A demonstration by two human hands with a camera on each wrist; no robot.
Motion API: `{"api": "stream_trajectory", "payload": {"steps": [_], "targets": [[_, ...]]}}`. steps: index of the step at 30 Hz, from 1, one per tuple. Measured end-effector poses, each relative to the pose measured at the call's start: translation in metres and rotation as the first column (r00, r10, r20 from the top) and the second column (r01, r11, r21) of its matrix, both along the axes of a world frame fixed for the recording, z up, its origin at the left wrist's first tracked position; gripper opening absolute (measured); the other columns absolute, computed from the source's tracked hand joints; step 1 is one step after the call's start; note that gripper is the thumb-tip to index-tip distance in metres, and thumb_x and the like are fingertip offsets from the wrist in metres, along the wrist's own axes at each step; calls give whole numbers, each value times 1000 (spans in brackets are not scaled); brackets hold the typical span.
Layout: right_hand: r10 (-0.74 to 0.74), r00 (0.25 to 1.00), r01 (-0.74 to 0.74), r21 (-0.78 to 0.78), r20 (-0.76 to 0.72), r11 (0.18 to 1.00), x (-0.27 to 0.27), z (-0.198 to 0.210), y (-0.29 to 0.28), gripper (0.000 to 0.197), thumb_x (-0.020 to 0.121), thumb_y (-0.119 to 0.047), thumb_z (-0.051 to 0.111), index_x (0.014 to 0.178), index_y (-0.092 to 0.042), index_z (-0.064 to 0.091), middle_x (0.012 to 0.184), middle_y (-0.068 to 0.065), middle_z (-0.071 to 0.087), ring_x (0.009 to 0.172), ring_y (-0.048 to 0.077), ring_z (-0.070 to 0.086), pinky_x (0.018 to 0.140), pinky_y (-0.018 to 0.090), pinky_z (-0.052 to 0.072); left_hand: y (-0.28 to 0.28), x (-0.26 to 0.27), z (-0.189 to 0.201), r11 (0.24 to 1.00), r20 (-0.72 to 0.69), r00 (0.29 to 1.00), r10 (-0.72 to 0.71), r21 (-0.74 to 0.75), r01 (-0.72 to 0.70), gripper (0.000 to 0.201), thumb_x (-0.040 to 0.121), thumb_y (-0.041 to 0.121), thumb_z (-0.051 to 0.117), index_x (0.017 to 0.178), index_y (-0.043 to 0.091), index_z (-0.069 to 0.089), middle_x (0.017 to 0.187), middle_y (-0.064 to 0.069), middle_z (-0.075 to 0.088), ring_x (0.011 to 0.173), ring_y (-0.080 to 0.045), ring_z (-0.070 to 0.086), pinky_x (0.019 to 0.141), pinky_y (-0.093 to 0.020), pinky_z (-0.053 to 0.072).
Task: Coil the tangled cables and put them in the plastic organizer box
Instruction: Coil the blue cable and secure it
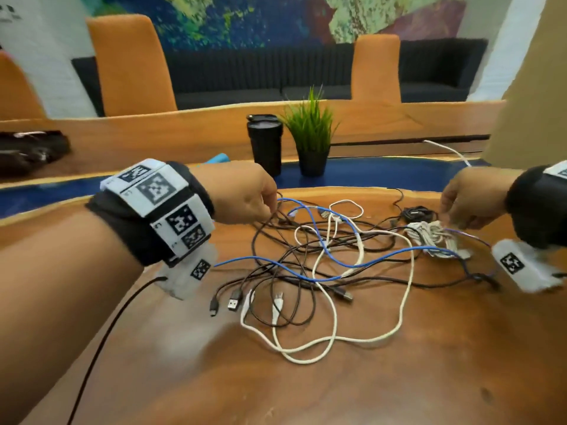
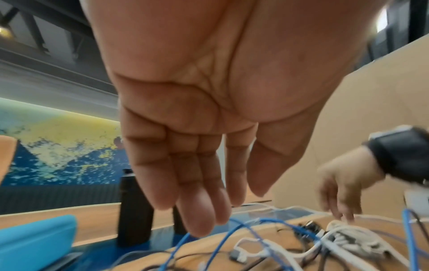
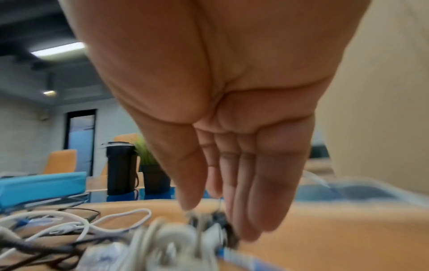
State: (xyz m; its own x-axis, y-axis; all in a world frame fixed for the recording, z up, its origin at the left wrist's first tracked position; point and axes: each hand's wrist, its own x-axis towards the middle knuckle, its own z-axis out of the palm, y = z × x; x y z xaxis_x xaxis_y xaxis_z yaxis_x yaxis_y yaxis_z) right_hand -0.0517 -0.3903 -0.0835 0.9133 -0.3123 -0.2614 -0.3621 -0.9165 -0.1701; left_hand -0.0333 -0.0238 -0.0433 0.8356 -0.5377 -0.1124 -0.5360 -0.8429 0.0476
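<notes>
The wooden table [image 1: 306,378] fills the lower 2/3 of the head view; its grain is glossy, with a blue inlaid band crossing the middle of the frame. Beyond it, in the upper part, stand orange chairs [image 1: 129,62], a dark sofa and a painted wall.

The cables [image 1: 322,265] lie in 1 loose tangle at the centre of the frame: black, white and blue leads crossing each other, plugs trailing toward the lower left. Nothing is coiled yet, so the task appears to be at its start. A white bundle [image 1: 432,237] sits at the right edge of the tangle.

The organizer box is not clearly identifiable. A clear plastic rim [image 2: 301,210] shows behind the cables in the left wrist view, centre right, and may be it; I cannot confirm.

The left hand [image 1: 245,194] hangs over the upper left edge of the tangle, fingers straight and relaxed, tips just above a blue cable [image 2: 232,232], holding nothing. Its placement suggests it is about to pick out that strand.

The right hand [image 1: 469,200] hangs at the right of the frame over the white bundle, fingers extended and close together. The right wrist view is blurred at the fingertips; touch cannot be confirmed, and no grip is visible.

A black tumbler [image 1: 265,142] and a small potted plant [image 1: 311,139] stand side by side at upper centre, well apart from the work.
</notes>
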Motion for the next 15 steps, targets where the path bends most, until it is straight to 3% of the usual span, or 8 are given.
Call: {"api": "stream_trajectory", "payload": {"steps": [2, 4, 8, 11, 13, 15], "targets": [[123, 988, -100, -215, 97, 971, 3, 18, 16, 8, 84, -11, 71, 91, -14, 74, 72, 4, 73, 69, 21, 71, 70, 37, 60, 13, 5, -2, 999, -14, 999, 30, 40, -30, 14, 89, 24, 60, 99, 29, 69, 77, 7, 71, 75, -9, 65, 80, -35, 56], [264, 950, -215, -266, 165, 940, 4, 37, 44, 12, 87, -18, 69, 98, -19, 72, 79, -1, 72, 73, 15, 67, 74, 35, 56, 22, 7, -2, 996, -35, 998, 50, 76, -47, 14, 89, 25, 60, 99, 30, 69, 80, 4, 74, 76, -11, 68, 80, -36, 57], [492, 860, -492, -36, 137, 870, -3, 61, 111, 9, 88, -20, 70, 93, -28, 70, 70, -5, 73, 59, 7, 67, 57, 23, 48, 28, -2, -5, 989, -82, 995, 59, 140, -48, 15, 89, 25, 61, 101, 30, 69, 84, 3, 75, 79, -9, 68, 80, -32, 56], [634, 768, -637, 11, 89, 771, -15, 59, 159, 6, 86, -22, 72, 88, -28, 72, 69, -7, 73, 58, 3, 66, 55, 20, 48, 30, -13, -15, 977, -110, 993, 35, 214, -10, 17, 90, 26, 61, 104, 29, 70, 85, 4, 74, 79, -9, 67, 79, -29, 55], [712, 698, -715, -101, -69, 691, -24, 47, 180, 6, 84, -31, 73, 88, -27, 73, 77, -6, 73, 68, 8, 66, 60, 22, 49, 32, -21, -21, 964, -104, 995, 1, 264, 26, 19, 91, 27, 60, 108, 29, 69, 91, 10, 72, 82, -10, 63, 81, -29, 53], [690, 630, -777, -291, -357, 559, -32, 33, 191, 24, 83, -45, 70, 98, -26, 72, 92, -5, 71, 78, 12, 60, 58, 23, 42, 33, -27, -28, 959, -106, 994, -37, 277, 65, 22, 93, 25, 60, 113, 24, 68, 95, 11, 64, 82, -9, 54, 77, -24, 46]]}}
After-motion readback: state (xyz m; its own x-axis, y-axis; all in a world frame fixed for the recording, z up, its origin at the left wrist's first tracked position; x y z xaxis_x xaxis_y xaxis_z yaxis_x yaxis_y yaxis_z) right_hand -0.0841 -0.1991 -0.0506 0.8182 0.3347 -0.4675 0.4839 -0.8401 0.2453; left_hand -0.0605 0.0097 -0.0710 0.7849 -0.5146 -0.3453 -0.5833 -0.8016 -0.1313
